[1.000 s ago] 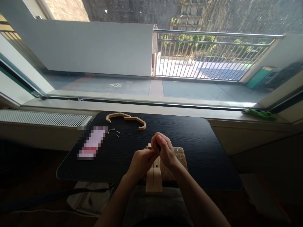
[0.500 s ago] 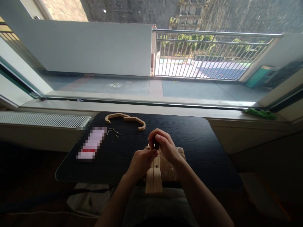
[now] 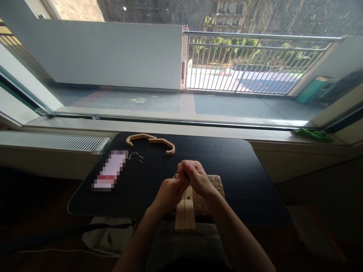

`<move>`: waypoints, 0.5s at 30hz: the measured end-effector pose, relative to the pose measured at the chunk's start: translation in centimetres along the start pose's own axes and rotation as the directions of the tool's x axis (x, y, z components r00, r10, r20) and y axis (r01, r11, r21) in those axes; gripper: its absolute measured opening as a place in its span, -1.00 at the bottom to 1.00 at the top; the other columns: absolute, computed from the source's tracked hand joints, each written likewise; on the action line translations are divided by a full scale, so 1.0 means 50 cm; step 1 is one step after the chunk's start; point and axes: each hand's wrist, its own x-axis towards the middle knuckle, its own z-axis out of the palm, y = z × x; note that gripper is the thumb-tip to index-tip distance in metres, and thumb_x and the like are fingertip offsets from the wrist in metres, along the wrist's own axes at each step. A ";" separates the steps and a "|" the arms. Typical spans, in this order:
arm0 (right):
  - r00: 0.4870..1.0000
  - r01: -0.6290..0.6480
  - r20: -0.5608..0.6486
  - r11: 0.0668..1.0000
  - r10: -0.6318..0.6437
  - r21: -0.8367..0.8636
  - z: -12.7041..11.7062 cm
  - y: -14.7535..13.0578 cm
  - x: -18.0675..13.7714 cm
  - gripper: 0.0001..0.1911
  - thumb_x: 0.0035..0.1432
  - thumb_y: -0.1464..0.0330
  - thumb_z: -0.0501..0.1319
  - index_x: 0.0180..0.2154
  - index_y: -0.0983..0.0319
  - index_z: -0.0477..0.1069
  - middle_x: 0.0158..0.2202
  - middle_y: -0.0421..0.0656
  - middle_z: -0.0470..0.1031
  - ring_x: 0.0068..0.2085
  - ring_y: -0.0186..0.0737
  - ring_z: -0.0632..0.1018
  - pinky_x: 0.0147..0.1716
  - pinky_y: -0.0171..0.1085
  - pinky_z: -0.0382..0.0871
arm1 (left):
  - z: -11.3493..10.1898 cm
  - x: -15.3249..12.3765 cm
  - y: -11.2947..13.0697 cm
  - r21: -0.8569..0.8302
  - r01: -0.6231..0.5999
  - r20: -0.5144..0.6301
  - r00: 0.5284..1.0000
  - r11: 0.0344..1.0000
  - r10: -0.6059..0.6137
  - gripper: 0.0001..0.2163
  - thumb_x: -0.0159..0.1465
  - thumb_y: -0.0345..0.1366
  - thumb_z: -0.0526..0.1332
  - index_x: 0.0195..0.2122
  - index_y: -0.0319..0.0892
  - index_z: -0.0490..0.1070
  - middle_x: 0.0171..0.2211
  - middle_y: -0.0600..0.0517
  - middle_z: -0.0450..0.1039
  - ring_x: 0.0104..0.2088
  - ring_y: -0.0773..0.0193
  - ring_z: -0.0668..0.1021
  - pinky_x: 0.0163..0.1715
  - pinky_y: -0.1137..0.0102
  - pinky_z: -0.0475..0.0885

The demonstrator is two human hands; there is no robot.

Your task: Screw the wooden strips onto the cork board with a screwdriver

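My right hand (image 3: 197,177) is closed in a fist over the far end of a pale wooden piece (image 3: 185,219), thumb on top. Whatever it grips is hidden by the fingers. Low beside it on the left, my left hand (image 3: 169,192) is also closed, its fingertips meeting under the right hand; what they pinch does not show. The wooden piece has a lengthwise seam and a visible screw hole, and its near end juts past the table edge. Beneath and to its right lies a brown textured block (image 3: 217,185) with a shiny, wrapped-looking surface.
Two curved wooden hooks (image 3: 167,145) lie at the back of the black table (image 3: 241,170). Several screws (image 3: 136,155) are scattered left of them, near a pixelated pink-white sheet (image 3: 110,172). A radiator (image 3: 53,141) stands left; a green cloth (image 3: 313,135) rests on the sill.
My right hand has closed further and turned, its raised fingers now curled down into a fist. My left hand stays nearly in place, and the wooden piece is nearly unmoved.
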 end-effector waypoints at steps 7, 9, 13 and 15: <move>0.995 0.035 -0.092 0.999 -0.036 -0.007 0.009 -0.001 0.001 -0.38 0.16 -0.15 0.13 -0.64 0.18 0.16 -0.72 -0.32 0.15 -0.69 -0.44 0.14 -0.70 -0.36 -0.01 | 0.001 0.001 0.000 0.044 -0.018 0.024 1.000 0.999 0.017 -0.73 0.32 -0.37 0.07 -0.52 -0.18 0.40 -0.57 0.07 0.41 -0.53 0.33 0.44 -0.50 0.45 0.18; 0.992 0.047 -0.118 0.999 -0.049 -0.020 0.012 -0.001 -0.001 -0.40 0.17 -0.14 0.11 -0.62 0.19 0.19 -0.70 -0.32 0.15 -0.67 -0.44 0.15 -0.69 -0.37 0.02 | 0.001 0.001 0.000 0.035 -0.006 0.037 0.999 0.999 0.004 -0.73 0.33 -0.37 0.06 -0.50 -0.18 0.42 -0.56 0.07 0.43 -0.53 0.32 0.45 -0.49 0.46 0.20; 0.995 0.018 -0.102 0.999 -0.021 -0.027 0.013 -0.007 -0.008 -0.47 0.21 -0.06 0.09 -0.57 0.21 0.28 -0.67 -0.31 0.19 -0.65 -0.42 0.18 -0.68 -0.37 0.05 | -0.002 0.001 0.001 0.056 -0.012 0.041 0.999 0.998 0.009 -0.74 0.33 -0.38 0.06 -0.45 -0.16 0.47 -0.54 0.06 0.45 -0.52 0.32 0.46 -0.49 0.45 0.23; 0.997 0.003 -0.076 0.999 -0.005 -0.032 0.010 -0.012 -0.010 -0.52 0.22 0.00 0.10 -0.54 0.22 0.32 -0.65 -0.29 0.24 -0.64 -0.41 0.22 -0.66 -0.38 0.09 | -0.005 0.000 0.003 0.084 -0.026 0.039 0.999 0.996 0.023 -0.73 0.35 -0.37 0.06 -0.46 -0.16 0.48 -0.53 0.05 0.47 -0.53 0.31 0.46 -0.49 0.45 0.23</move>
